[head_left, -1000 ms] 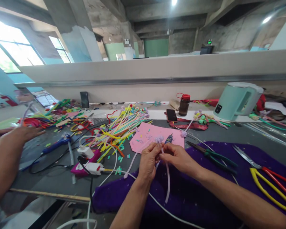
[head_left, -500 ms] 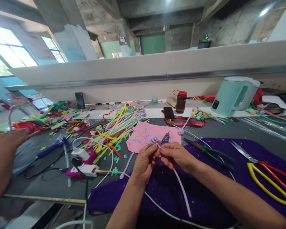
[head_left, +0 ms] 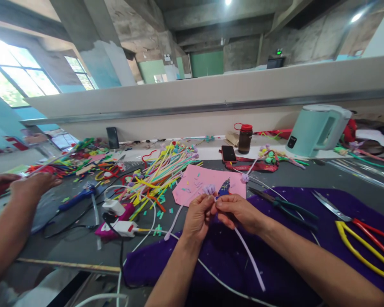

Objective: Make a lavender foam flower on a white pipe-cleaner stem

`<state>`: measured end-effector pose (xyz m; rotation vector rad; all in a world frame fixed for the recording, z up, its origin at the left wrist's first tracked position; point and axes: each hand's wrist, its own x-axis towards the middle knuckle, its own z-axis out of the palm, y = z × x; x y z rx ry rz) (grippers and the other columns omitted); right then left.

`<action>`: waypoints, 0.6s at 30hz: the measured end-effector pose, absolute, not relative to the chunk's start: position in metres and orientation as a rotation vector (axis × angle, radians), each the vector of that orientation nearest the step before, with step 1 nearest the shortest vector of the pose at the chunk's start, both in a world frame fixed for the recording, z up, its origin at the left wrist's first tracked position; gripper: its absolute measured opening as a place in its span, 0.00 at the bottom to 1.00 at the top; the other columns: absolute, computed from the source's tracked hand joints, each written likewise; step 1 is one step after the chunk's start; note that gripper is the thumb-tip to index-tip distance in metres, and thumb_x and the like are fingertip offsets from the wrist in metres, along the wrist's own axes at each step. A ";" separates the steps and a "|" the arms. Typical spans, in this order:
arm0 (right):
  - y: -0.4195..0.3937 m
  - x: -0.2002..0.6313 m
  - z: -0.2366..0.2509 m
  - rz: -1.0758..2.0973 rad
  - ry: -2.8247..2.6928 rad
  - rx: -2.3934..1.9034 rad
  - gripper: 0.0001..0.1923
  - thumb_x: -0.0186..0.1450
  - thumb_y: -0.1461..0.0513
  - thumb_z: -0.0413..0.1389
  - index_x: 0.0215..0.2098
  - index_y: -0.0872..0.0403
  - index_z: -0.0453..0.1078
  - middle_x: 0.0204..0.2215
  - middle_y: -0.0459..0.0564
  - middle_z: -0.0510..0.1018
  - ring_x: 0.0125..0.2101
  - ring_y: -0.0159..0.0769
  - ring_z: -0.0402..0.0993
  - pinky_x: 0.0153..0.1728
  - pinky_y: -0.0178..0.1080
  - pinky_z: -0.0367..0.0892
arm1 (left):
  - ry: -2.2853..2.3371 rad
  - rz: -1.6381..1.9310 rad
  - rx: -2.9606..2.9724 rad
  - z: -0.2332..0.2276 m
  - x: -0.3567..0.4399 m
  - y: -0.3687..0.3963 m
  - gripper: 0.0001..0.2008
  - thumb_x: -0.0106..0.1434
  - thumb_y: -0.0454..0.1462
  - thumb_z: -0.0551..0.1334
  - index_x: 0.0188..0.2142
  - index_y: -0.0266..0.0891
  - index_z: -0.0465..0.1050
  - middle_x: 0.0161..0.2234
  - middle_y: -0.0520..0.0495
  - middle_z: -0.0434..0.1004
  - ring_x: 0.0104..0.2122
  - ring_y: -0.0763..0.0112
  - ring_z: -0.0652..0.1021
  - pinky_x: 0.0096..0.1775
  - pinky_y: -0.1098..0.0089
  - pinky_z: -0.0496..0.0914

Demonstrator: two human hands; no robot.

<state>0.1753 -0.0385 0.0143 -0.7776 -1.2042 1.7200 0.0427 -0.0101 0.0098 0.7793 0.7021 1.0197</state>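
Observation:
Just above the purple cloth (head_left: 153, 268), my two hands meet at a small lilac fuzzy flower (head_left: 208, 188) that looks made of pipe cleaner. My left hand (head_left: 198, 215) pinches it from below, fingers closed. My right hand (head_left: 235, 209) is closed on a lilac pipe cleaner (head_left: 251, 260), whose free end hangs down to the lower right. Fingertips hide the join between the two. Behind them a blue tool with a dark pointed tip (head_left: 224, 186), perhaps a glue gun, rests over a pink sheet (head_left: 187, 183). Another lilac stem (head_left: 173, 224) lies left of my left hand.
To the right lie pliers (head_left: 284, 207) and scissors with red and yellow handles (head_left: 348, 219). Left are a pipe cleaner pile (head_left: 160, 170), a power strip (head_left: 120, 228) and a blue glue gun (head_left: 75, 200). A co-worker's hand (head_left: 35, 183) works far left. White cable crosses the cloth.
The view has shifted slightly, so things sit a little further right. My hands keep their pinch on the lilac flower and stem. The co-worker's hands have moved with a lilac strand.

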 end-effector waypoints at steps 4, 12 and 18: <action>-0.039 0.174 0.013 1.709 -1.205 -0.788 0.12 0.60 0.57 0.52 0.29 0.59 0.70 0.11 0.40 0.67 0.09 0.21 0.57 0.13 0.28 0.47 | 0.714 1.023 0.788 0.010 0.043 -0.010 0.13 0.44 0.40 0.68 0.23 0.33 0.69 0.10 0.58 0.61 0.11 0.88 0.56 0.13 0.83 0.46; -0.038 0.173 0.010 1.691 -1.224 -0.815 0.13 0.60 0.56 0.52 0.29 0.59 0.69 0.11 0.40 0.66 0.10 0.21 0.57 0.13 0.28 0.46 | 0.730 1.040 0.800 0.009 0.042 -0.010 0.13 0.43 0.40 0.68 0.21 0.33 0.67 0.10 0.57 0.62 0.11 0.87 0.57 0.14 0.82 0.47; -0.039 0.172 0.008 1.648 -1.291 -0.847 0.15 0.60 0.54 0.51 0.30 0.59 0.68 0.12 0.40 0.67 0.10 0.21 0.57 0.13 0.28 0.48 | 0.754 1.084 0.831 0.010 0.043 -0.012 0.14 0.44 0.39 0.68 0.17 0.34 0.65 0.10 0.56 0.61 0.12 0.85 0.58 0.15 0.81 0.48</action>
